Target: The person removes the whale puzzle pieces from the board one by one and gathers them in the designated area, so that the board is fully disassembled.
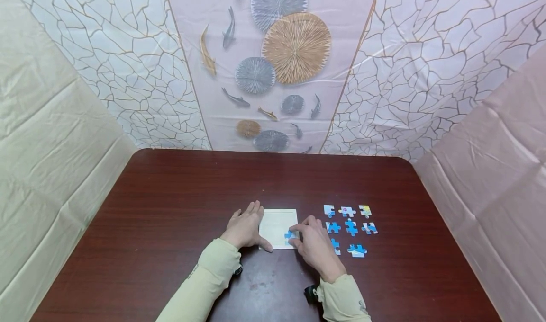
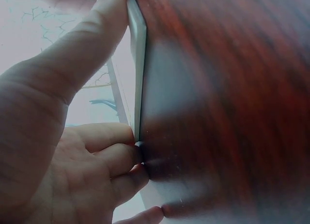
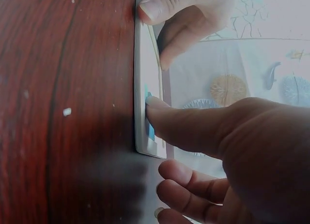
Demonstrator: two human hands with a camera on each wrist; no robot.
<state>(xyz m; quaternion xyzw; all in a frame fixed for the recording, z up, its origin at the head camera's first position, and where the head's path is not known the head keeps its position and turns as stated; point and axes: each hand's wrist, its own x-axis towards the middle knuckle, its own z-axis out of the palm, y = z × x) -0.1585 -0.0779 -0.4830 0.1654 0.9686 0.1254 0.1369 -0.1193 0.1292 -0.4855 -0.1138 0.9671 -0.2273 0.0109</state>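
Observation:
A white square puzzle tray (image 1: 275, 221) lies flat on the table. My left hand (image 1: 245, 228) rests against its left side with fingers extended, the thumb touching the near edge; in the left wrist view the fingertips meet the table by the tray's side (image 2: 139, 78). At the tray's near right corner is a blue-and-white jigsaw piece (image 1: 288, 236). My right hand (image 1: 316, 244) pinches this piece between thumb and index finger. Its thumb (image 3: 186, 124) lies over the blue part in the right wrist view, hiding some of it. The other right fingers stay outside the tray.
Several loose jigsaw pieces (image 1: 351, 227), mostly blue and white, lie in rows to the right of the tray. One at the near left of that group is partly behind my right hand. The dark red-brown table (image 1: 192, 184) meets patterned cloth walls (image 1: 273, 104) at the back.

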